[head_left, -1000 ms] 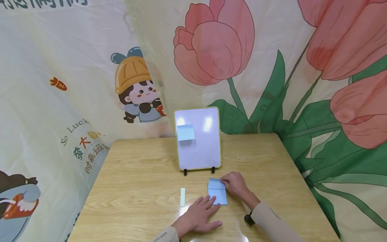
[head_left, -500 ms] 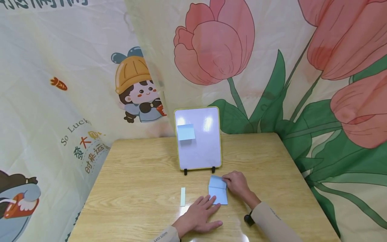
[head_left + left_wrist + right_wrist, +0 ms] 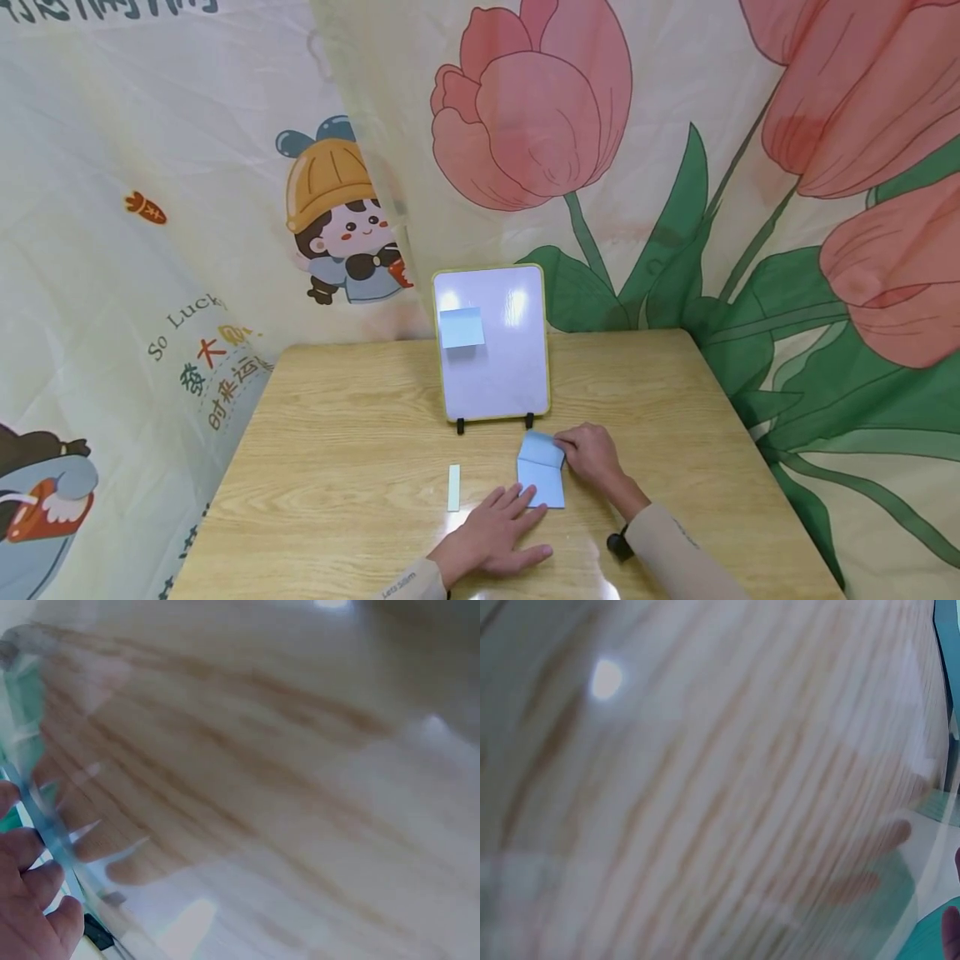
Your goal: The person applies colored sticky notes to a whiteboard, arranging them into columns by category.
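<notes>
In the head view, blue paper (image 3: 541, 485) lies right of centre on the wooden surface (image 3: 352, 433), a line crossing it and its far part tilted up. The right hand (image 3: 592, 458) pinches it at the far right corner, apparently to raise that part. The left hand (image 3: 497, 536) lies palm down with fingers spread, its fingertips on the paper's near left edge — likely bracing it against the pull. Whether this is one creased sheet or one coming off another, I cannot tell. A pale green strip (image 3: 453, 488) lies to the left, apart from both hands. Beyond, a whiteboard (image 3: 498, 379) stands upright on black feet (image 3: 461, 426), a light blue note (image 3: 462, 328) on its upper left; the shadow beneath suggests only its top edge clings. The surface meets a cloth backdrop (image 3: 187, 100) printed with tulips (image 3: 532, 125) and a cartoon child (image 3: 345, 221).

The left wrist view shows fingers at the left edge and glossy, blurred wood grain.

The right wrist view is mostly streaked grain — fingertips just enter at the right edge, their grip out of sight.
</notes>
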`<control>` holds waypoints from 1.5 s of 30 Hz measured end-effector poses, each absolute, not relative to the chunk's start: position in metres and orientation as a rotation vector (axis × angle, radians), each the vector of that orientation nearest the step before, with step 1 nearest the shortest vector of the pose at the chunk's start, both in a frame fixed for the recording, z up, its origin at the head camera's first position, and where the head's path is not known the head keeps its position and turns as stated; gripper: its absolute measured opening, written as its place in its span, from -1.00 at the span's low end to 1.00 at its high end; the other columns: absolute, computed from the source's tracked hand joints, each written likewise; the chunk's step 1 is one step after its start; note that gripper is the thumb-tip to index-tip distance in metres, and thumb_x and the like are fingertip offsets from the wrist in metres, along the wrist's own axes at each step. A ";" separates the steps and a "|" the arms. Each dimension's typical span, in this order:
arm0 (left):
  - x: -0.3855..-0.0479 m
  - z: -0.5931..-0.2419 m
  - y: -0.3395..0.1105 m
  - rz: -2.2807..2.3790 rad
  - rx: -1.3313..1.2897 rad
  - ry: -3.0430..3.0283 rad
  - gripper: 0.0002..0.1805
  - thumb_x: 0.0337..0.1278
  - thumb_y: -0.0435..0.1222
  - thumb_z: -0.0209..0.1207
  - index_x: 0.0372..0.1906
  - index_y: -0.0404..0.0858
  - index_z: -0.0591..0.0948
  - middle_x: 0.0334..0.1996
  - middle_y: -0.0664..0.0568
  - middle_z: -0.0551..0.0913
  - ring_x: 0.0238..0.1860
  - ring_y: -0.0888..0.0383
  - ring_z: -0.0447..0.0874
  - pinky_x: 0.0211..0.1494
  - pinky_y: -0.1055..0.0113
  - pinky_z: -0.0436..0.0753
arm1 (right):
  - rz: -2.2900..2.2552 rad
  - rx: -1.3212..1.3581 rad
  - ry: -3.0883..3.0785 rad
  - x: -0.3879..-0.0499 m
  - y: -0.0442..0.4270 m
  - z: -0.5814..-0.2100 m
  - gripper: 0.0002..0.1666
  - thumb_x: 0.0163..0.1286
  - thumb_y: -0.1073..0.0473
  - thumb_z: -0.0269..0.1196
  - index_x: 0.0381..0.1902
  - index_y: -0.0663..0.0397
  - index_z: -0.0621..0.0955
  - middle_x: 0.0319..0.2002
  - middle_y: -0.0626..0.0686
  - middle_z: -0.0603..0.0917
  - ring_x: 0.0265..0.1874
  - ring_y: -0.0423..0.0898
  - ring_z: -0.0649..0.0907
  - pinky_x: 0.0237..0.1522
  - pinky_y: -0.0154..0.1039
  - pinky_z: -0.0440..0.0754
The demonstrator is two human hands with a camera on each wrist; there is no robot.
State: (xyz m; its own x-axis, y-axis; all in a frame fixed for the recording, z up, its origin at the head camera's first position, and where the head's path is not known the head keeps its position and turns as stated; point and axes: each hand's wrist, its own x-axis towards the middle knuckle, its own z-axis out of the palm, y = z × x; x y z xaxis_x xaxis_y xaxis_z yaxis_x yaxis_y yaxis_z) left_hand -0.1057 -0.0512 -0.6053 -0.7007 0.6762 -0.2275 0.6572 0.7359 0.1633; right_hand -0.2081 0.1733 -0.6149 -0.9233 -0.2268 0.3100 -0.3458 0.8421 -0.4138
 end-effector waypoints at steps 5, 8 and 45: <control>-0.104 -0.605 -0.051 0.100 1.050 2.667 -0.14 0.30 0.43 -0.57 0.54 0.14 0.17 0.58 0.07 0.07 0.58 0.03 0.01 0.57 0.06 0.13 | 0.695 0.422 -2.753 -0.207 0.178 -0.617 -0.92 0.17 0.18 0.46 -0.34 -0.12 0.83 -0.38 -0.08 0.81 -0.39 -0.08 0.72 -0.24 -0.07 0.66; -0.103 -0.604 -0.052 0.105 1.044 2.666 -0.14 0.30 0.42 -0.57 0.54 0.13 0.17 0.58 0.07 0.07 0.58 0.03 0.01 0.57 0.05 0.13 | 0.713 0.431 -2.734 -0.207 0.180 -0.617 -0.91 0.17 0.18 0.45 -0.34 -0.12 0.83 -0.38 -0.08 0.81 -0.39 -0.08 0.72 -0.26 -0.06 0.66; -0.109 -0.597 -0.048 0.169 0.968 2.626 -0.20 0.37 0.36 -0.58 0.53 0.13 0.21 0.57 0.07 0.09 0.58 0.01 0.04 0.57 0.02 0.12 | 0.817 0.620 -2.669 -0.208 0.219 -0.584 -0.72 0.31 0.42 0.26 -0.07 0.14 0.76 -0.25 0.11 0.79 -0.31 0.01 0.74 -0.27 -0.06 0.72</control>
